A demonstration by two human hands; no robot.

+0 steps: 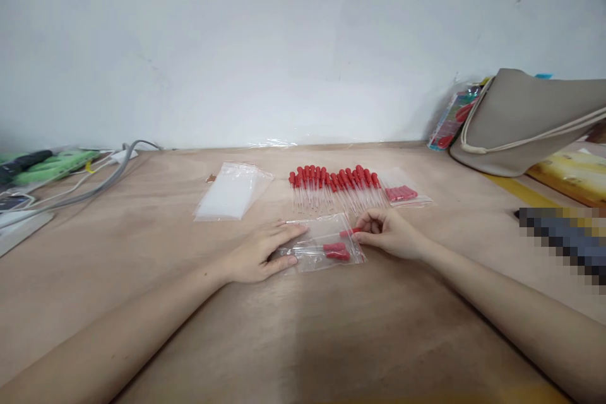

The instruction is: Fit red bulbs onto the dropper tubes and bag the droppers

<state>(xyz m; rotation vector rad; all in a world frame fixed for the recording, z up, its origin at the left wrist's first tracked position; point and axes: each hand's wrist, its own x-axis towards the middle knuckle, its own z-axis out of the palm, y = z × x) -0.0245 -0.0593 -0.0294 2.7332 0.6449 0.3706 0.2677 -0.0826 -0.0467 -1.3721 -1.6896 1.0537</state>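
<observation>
A clear zip bag (310,259) lies flat on the wooden table (227,341), with two red-handled tools (337,254) inside. My left hand (265,249) rests on the bag's left end, thumb and fingers spread apart. At the bag's right, open-looking end, my right hand (386,233) pinches the red handle of another tool (349,232), whose thin shaft reaches into the bag. Just behind, many red-handled tools (350,178) lie side by side in two groups, thin clear shafts toward me. Right of them is a bag holding several red-handled pieces (401,193).
A stack of clear bags (231,192) lies behind my left hand. Grey cables (108,180) and a green object (57,166) are at far left. At right are a grey-brown pouch (525,120), a colourful package (454,117) and a pixelated dark object (563,240).
</observation>
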